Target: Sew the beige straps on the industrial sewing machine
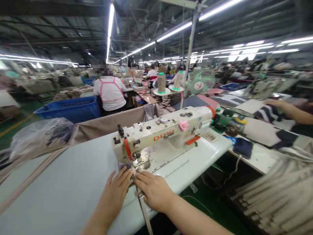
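Note:
A narrow beige fabric strip point(146, 217) runs up from the table's front edge to the needle area of a white sewing machine point(168, 133). My left hand point(117, 184) lies flat with its fingers stretched forward, just left of the presser foot point(137, 162). On the other side, my right hand point(155, 191) has its fingers bent over the strip, with the thumb tucked low against it. Both sets of fingertips are close to the needle, and the strip's part between them is mostly hidden.
Long brown strips point(31, 181) lie across the table's left side. Behind stand a blue bin point(70, 109) and a person point(111, 91) in a white top. Thread cones point(161, 83) rise beyond the machine. At right, another person's arm point(288, 111) reaches over fabric pieces; a phone point(243, 148) lies nearer.

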Motion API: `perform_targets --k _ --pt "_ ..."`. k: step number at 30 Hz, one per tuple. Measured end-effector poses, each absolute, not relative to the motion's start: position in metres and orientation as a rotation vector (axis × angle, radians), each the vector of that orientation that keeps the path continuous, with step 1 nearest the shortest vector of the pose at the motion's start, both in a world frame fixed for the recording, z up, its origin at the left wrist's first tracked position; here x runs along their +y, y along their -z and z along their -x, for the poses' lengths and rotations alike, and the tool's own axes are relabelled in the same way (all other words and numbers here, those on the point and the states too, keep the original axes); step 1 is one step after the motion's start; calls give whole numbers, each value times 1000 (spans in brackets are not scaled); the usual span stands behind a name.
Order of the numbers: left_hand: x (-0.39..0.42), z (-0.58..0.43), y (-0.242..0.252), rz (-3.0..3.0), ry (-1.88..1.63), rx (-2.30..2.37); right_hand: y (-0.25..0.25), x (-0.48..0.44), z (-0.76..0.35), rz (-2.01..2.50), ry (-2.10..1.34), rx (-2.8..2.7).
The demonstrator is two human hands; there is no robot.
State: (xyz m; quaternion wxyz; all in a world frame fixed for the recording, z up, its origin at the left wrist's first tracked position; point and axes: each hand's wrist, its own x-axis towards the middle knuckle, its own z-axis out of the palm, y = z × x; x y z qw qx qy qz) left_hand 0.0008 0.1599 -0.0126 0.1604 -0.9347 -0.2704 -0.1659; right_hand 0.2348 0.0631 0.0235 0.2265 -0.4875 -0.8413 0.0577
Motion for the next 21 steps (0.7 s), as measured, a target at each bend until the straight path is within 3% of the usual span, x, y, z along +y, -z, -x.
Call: perform_targets --k 5,21 --pt "169 1 38 2585 605 -510 -19 60 -235 1364 -97 -2292" --pt "166 -3 55 2507 738 -510 -13 58 -236 1345 74 -2267"
